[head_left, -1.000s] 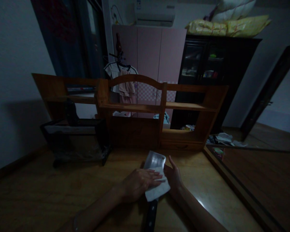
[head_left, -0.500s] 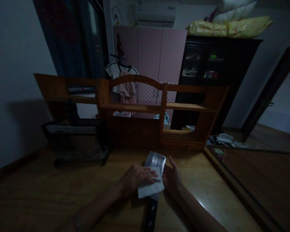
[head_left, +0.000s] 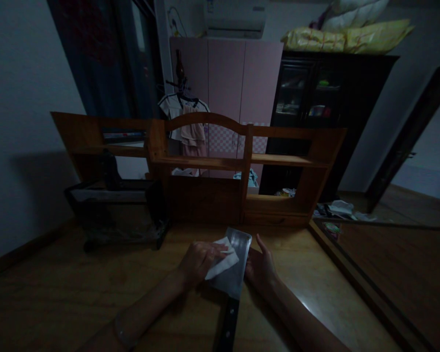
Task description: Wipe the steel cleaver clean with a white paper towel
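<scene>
A cleaver (head_left: 238,264) with a broad grey blade and a black riveted handle (head_left: 229,322) is in front of me, handle towards me. My left hand (head_left: 201,261) is closed on a folded white tissue (head_left: 223,261), which lies against the left part of the blade. At the blade's right edge is my right hand (head_left: 261,266), supporting the cleaver; its thumb points up, and its fingertips are hidden behind the blade.
A wooden desk (head_left: 161,303) lies under my arms, with a wooden shelf unit (head_left: 205,164) along its back. To the left stands a dark glass-sided tank (head_left: 117,215) with a black object (head_left: 111,168) on top. A raised wooden edge (head_left: 352,264) runs along the right.
My left hand and the tissue have moved left and slightly up across the blade, uncovering its middle and lower part. My right hand is nearly unmoved.
</scene>
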A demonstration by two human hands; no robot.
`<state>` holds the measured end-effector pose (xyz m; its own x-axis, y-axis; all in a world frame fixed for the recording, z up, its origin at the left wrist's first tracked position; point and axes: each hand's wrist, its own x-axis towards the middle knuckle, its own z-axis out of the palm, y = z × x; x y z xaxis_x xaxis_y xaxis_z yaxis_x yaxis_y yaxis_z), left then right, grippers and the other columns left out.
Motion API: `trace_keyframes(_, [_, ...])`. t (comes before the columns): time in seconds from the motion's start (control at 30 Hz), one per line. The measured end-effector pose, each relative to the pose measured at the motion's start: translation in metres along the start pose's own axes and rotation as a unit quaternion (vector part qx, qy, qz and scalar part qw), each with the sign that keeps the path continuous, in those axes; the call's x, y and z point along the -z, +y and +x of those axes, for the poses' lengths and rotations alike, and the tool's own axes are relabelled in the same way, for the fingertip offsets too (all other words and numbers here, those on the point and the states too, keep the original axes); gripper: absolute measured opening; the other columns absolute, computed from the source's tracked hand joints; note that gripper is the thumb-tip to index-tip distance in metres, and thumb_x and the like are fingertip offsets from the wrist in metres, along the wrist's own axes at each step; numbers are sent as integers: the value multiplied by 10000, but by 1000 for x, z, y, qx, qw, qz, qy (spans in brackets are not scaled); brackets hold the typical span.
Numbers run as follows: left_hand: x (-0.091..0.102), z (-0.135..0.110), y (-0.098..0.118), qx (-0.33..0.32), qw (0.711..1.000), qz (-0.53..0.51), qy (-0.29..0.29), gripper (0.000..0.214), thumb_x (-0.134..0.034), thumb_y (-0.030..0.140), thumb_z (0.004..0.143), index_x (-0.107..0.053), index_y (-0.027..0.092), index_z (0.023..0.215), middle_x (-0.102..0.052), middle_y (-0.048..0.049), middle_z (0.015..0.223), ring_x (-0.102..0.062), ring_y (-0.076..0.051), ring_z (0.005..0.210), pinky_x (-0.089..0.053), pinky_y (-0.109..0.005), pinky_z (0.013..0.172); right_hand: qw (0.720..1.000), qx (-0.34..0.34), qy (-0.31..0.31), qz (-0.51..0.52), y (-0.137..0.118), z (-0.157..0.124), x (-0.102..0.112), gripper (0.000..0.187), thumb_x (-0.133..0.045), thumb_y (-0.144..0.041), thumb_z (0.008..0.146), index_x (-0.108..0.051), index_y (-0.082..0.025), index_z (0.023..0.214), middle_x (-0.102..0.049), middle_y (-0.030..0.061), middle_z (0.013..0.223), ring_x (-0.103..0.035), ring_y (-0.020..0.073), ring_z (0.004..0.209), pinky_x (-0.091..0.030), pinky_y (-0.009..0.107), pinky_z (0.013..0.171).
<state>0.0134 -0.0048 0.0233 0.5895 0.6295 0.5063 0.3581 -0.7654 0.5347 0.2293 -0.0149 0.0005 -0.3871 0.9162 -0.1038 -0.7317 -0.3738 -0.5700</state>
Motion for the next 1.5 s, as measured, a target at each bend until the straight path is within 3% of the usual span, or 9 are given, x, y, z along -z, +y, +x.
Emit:
trace_keyframes(0.13, [-6, 4, 6, -33, 997, 21, -67, 492, -202, 265, 1008, -634, 241, 1244, -574, -3, 1353, -490, -166, 1294, -359, -348, 1114, 999, -12, -3, 35, 1, 0, -2, 511, -457, -559, 895, -654, -92, 961, -723, 137, 821, -693, 268, 844, -528, 410, 791])
trace_keyframes(0.27, [-10, 11, 18, -49, 988, 57, -132, 465, -225, 261, 1013, -397, 258, 1444, -370, 14, 1510, -331, -160, 1400, -270, -367, 1170, 999, -6, 5, 38, 1, 1, -5, 495, -464, -514, 907, -636, -74, 1054, -726, 149, 934, -687, 272, 916, -510, 416, 849])
trace_keyframes(0.57, [-11, 11, 23, -71, 977, 101, -174, 494, -227, 225, 1015, -224, 275, 1507, -209, 7, 1570, -214, -159, 1444, -228, -403, 1186, 999, -9, -2, 31, 2, 3, -7, 517, -464, -526, 901, -636, -68, 1066, -724, 153, 964, -678, 276, 964, -475, 419, 922])
trace_keyframes(0.73, [-15, 11, 26, -66, 982, 127, -125, 464, -272, 231, 1002, -366, 254, 1456, -355, -10, 1514, -345, -174, 1393, -303, -389, 1155, 999, -7, -9, 31, 1, 2, -9, 513, -454, -527, 906, -641, -66, 1031, -723, 156, 938, -674, 281, 957, -495, 419, 880])
trace_keyframes(0.9, [-14, 5, 21, -9, 989, 145, -43, 442, -276, 240, 988, -674, 214, 1177, -637, -60, 1264, -620, -201, 1147, -481, -360, 1000, 1000, -18, 11, -2, 2, 1, -5, 515, -485, -569, 880, -655, -91, 966, -728, 132, 850, -696, 260, 857, -520, 381, 799])
trace_keyframes(1.03, [-13, 2, 15, -6, 989, 148, -10, 473, -260, 240, 985, -718, 209, 1097, -674, -71, 1201, -674, -205, 1047, -519, -357, 938, 999, -28, 24, -17, 1, 0, -3, 523, -483, -589, 872, -658, -102, 950, -727, 119, 809, -699, 251, 807, -525, 370, 759])
trace_keyframes(1.27, [-18, 12, 22, -58, 983, 128, -122, 471, -253, 243, 1008, -341, 250, 1470, -343, -12, 1521, -333, -166, 1398, -292, -370, 1160, 999, -1, 0, 32, 3, 4, -6, 484, -490, -523, 890, -653, -81, 999, -724, 135, 887, -688, 257, 879, -505, 387, 833])
trace_keyframes(1.37, [-20, 14, 24, -60, 979, 125, -151, 496, -221, 255, 1019, -200, 276, 1514, -217, 8, 1569, -238, -163, 1436, -249, -381, 1178, 999, 17, 6, 49, 4, 5, -8, 418, -523, -494, 877, -665, -106, 939, -726, 116, 877, -686, 255, 902, -493, 388, 866])
trace_keyframes(1.5, [-20, 14, 25, -56, 978, 122, -157, 505, -213, 258, 1021, -152, 301, 1520, -200, 13, 1573, -228, -175, 1440, -244, -396, 1178, 999, 16, 19, 48, 3, 4, -9, 381, -567, -483, 855, -672, -121, 909, -729, 104, 863, -686, 259, 912, -486, 399, 883])
